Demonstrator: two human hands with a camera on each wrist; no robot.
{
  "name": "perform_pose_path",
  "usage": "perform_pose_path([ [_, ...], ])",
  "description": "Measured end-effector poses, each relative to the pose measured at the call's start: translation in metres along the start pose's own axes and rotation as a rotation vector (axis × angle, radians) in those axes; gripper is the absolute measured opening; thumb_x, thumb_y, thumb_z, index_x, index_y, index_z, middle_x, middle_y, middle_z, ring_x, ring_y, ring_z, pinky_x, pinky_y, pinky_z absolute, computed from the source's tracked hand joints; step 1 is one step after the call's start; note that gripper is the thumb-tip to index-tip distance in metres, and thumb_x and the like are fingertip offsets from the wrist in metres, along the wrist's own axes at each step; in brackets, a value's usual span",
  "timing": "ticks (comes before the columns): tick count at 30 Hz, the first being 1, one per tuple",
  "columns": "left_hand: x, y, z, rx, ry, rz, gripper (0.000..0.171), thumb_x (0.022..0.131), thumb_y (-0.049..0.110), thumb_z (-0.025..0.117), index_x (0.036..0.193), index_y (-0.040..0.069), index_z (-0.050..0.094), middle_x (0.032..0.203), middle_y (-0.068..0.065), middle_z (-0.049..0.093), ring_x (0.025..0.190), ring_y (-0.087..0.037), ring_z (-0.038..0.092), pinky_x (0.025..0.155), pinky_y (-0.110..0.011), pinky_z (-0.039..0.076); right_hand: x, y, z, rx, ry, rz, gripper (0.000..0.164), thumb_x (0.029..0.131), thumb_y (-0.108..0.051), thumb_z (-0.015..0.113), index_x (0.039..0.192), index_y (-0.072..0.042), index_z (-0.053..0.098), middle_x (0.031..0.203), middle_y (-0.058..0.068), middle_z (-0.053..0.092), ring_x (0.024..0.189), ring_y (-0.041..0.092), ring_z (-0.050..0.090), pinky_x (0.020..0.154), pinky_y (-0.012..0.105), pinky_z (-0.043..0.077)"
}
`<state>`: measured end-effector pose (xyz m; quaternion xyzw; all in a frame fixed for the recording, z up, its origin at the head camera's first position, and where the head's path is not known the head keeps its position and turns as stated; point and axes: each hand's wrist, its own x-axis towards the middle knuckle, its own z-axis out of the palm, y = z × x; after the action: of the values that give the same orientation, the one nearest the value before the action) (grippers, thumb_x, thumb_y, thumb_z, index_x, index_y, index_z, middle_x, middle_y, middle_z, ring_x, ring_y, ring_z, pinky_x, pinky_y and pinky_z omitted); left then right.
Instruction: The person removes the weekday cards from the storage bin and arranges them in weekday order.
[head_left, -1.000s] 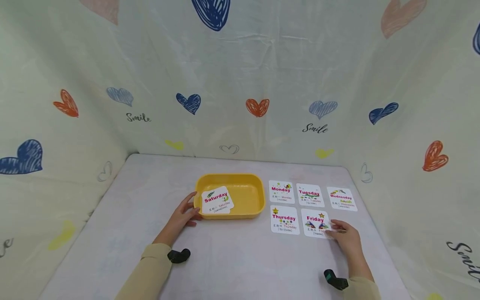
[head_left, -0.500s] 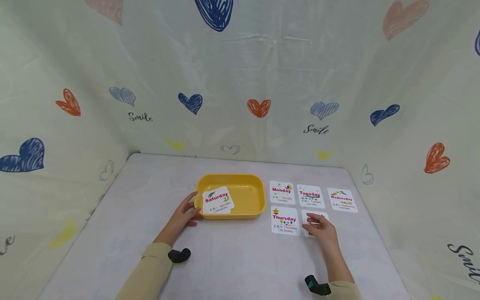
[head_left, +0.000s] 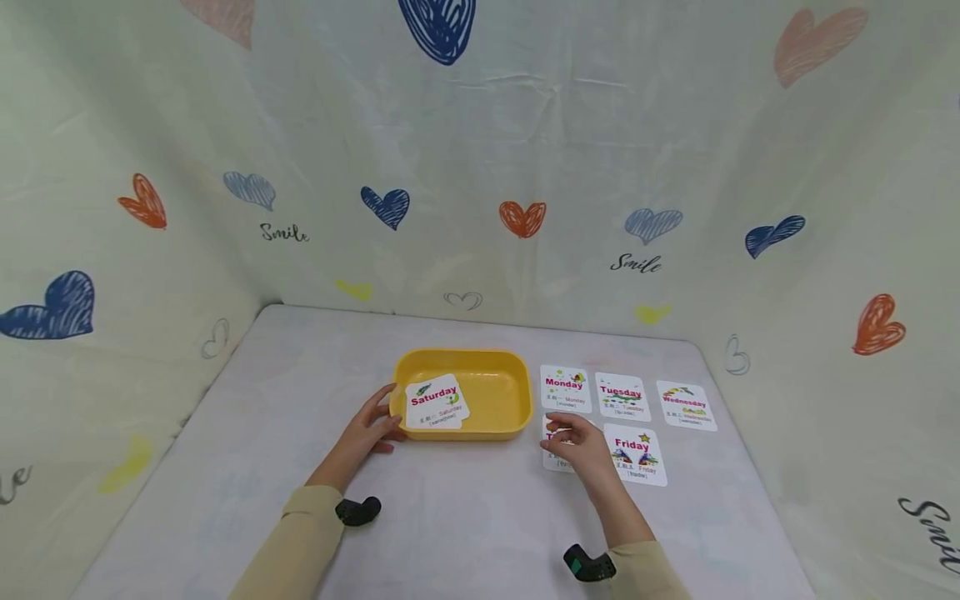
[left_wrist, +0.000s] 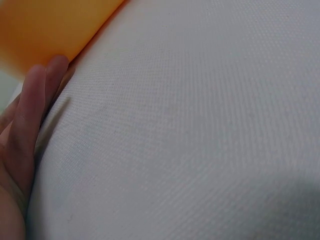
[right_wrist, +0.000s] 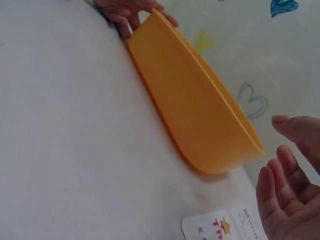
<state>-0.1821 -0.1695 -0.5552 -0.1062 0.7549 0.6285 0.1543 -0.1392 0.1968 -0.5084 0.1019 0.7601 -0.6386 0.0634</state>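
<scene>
A yellow tray (head_left: 495, 392) stands on the table, and my left hand (head_left: 367, 425) holds its left end, fingers at the rim and side. Inside the tray lies a Saturday card (head_left: 433, 402), with the edge of another card showing beneath it. My right hand (head_left: 581, 450) is over the Thursday card (head_left: 557, 463), covering most of it in the head view. The right wrist view shows its thumb and fingers apart with nothing between them, near the tray's right end. Just right of this hand is the Friday card (head_left: 636, 454).
Behind my right hand, a row holds the Monday card (head_left: 566, 388), Tuesday card (head_left: 622, 397) and Wednesday card (head_left: 686, 406). A white cloth covers the table (head_left: 450, 525). Curtains (head_left: 570, 125) printed with hearts surround its back and sides.
My right hand has moved left from the Friday card's right edge to above the Thursday card, uncovering the Friday card. My left hand and the tray have stayed put.
</scene>
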Motion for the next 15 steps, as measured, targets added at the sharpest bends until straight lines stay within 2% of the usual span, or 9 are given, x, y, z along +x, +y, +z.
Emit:
perform_pose_path([
  [9,0.002,0.0,0.0,-0.007,-0.011,0.009,0.068,0.093,0.031,0.066,0.151,0.039,0.031,0.137,-0.016,0.048,0.089,-0.023,0.068,0.073,-0.034,0.055,0.005,-0.019,0.029,0.035,-0.098,-0.095,0.042,0.078,0.011,0.072,0.119,0.006,0.063,0.105,0.022,0.062,0.079,0.016,0.057,0.068,0.018,0.051],
  [15,0.0,0.0,0.0,-0.002,-0.016,0.022,0.069,0.093,0.032,0.066,0.151,0.038,0.03,0.137,-0.017,0.048,0.089,-0.024,0.068,0.073,-0.034,0.055,0.011,-0.026,0.051,0.014,-0.143,-0.137,0.042,0.077,0.009,0.074,0.118,0.005,0.064,0.104,0.019,0.063,0.081,0.018,0.057,0.068,0.019,0.05],
])
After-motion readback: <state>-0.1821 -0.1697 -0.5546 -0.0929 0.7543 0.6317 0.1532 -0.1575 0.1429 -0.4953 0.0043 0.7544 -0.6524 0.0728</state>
